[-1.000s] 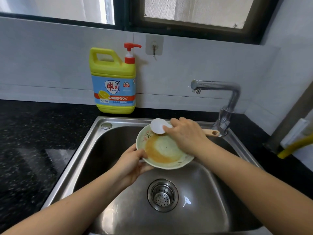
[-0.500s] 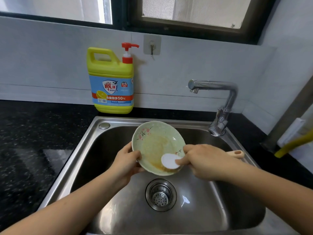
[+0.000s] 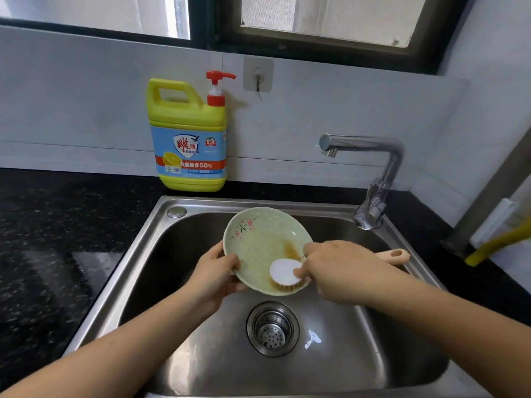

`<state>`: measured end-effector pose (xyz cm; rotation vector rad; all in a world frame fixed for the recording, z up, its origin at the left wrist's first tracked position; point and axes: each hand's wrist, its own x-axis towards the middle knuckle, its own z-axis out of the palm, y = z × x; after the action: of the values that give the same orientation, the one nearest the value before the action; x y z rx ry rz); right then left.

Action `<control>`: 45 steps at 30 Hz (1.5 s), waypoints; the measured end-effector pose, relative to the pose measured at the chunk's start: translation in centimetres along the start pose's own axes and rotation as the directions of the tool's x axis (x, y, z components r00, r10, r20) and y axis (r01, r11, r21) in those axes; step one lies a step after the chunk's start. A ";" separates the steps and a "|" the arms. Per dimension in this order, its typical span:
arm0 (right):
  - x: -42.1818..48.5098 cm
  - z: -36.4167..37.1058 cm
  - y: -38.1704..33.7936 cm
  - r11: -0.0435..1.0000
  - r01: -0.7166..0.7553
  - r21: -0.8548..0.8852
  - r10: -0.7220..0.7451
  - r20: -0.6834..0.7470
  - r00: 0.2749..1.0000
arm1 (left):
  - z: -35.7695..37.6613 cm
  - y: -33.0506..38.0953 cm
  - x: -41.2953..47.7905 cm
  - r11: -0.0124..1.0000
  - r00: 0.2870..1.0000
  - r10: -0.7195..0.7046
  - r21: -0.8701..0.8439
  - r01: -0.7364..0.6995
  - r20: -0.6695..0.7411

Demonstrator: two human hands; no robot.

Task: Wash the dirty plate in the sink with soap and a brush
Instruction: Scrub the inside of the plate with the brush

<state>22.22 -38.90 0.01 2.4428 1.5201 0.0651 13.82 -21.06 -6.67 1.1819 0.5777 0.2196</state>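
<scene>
A white tiled wall (image 3: pixel 86 96) under a dark-framed window (image 3: pixel 207 21) closes the view at 12 o'clock. A black speckled stone bench (image 3: pixel 51 239) runs from 9 o'clock to 3 o'clock, and a stainless steel sink (image 3: pixel 359 354) is set into it at the centre. A yellow detergent jug with a blue label and red pump (image 3: pixel 188 139) stands upright on the bench at 11 o'clock, against the wall. A chrome tap (image 3: pixel 373 173) is mounted at 2 o'clock, its spout turned toward 9 o'clock.

A pale green round plate with a pink flower print (image 3: pixel 258 242) is held over the sink basin, above the round steel drain strainer (image 3: pixel 272 328). It is tilted, its face turned toward the camera and its upper rim toward 12 o'clock. A brown smear is seen right of the plate's middle.

The plate's rim is gripped at 8 o'clock by the left hand (image 3: pixel 215 271), thumb on the face and fingers curled behind. A brush with a white round head and a pinkish handle (image 3: pixel 284 271) is gripped by the closed fingers of the right hand (image 3: pixel 342 268). Its tan bristles are pressed on the plate at 5 o'clock. Its long axis runs from the head at 9 o'clock to the handle end at 3 o'clock.
</scene>
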 end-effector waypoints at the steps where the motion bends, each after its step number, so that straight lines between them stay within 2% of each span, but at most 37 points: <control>1: 0.1 0.0 -0.1 0.999 0.004 0.051 -0.002 -0.027 1.000 | 0.1 0.0 0.0 1.000 1.000 0.000 -0.002 0.000 0.000; 5: 0.5 0.3 -0.8 0.956 0.019 0.292 0.007 -0.088 0.996 | 0.3 0.1 -0.2 0.999 1.000 -0.012 -0.050 0.013 0.017; 8: 0.3 0.1 0.0 0.953 0.006 0.303 0.006 -0.037 0.999 | 0.2 0.1 -0.1 0.999 1.000 -0.007 -0.037 0.008 0.019; 13: 0.2 -1.6 2.4 0.995 -0.101 0.000 0.101 0.016 0.995 | 0.0 0.1 0.0 1.000 1.000 0.004 -0.024 -0.004 0.011; 17: 1.4 -1.5 2.9 0.947 -0.221 -0.233 0.204 -0.093 0.975 | 0.2 0.2 -0.1 1.000 0.999 -0.006 -0.030 0.007 0.033; 21: 2.3 0.2 2.3 0.922 -0.216 -0.322 0.169 -0.169 0.971 | 0.3 0.3 -0.2 0.998 0.997 -0.024 -0.059 0.028 0.072; 23: 2.2 0.4 1.5 0.921 -0.229 -0.315 0.176 -0.190 0.966 | 0.2 0.3 -0.3 0.997 0.997 -0.021 -0.071 0.026 0.068; 29: 0.7 0.6 0.7 0.962 -0.207 -0.178 0.197 -0.074 0.978 | 0.0 0.1 -0.1 1.000 1.000 0.016 -0.018 -0.016 0.025; 32: 0.0 -0.4 -0.3 0.989 -0.147 0.018 0.147 0.009 0.989 | 0.0 0.2 -0.1 0.999 0.999 0.034 0.003 -0.034 0.009; 36: 0.6 -0.3 -2.2 0.960 -0.072 0.270 0.090 -0.055 0.994 | 0.2 0.3 -0.3 0.999 1.000 0.026 -0.027 -0.026 0.008; 38: 1.1 0.3 -2.3 0.942 -0.074 0.327 0.097 -0.054 0.994 | 0.2 0.3 -0.3 0.999 0.999 0.037 -0.038 -0.037 0.011; 41: 0.9 0.2 -1.2 0.955 -0.125 0.270 0.140 -0.035 0.990 | 0.0 0.3 0.0 0.997 0.999 0.039 -0.063 -0.039 -0.003; 45: 0.2 -1.0 1.3 0.975 -0.222 0.009 0.222 -0.069 0.973 | -0.1 0.3 0.2 0.996 0.999 0.033 -0.084 -0.033 -0.005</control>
<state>23.24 -39.06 1.27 2.6269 1.2661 0.1935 13.97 -20.74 -6.47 1.1104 0.5477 0.2716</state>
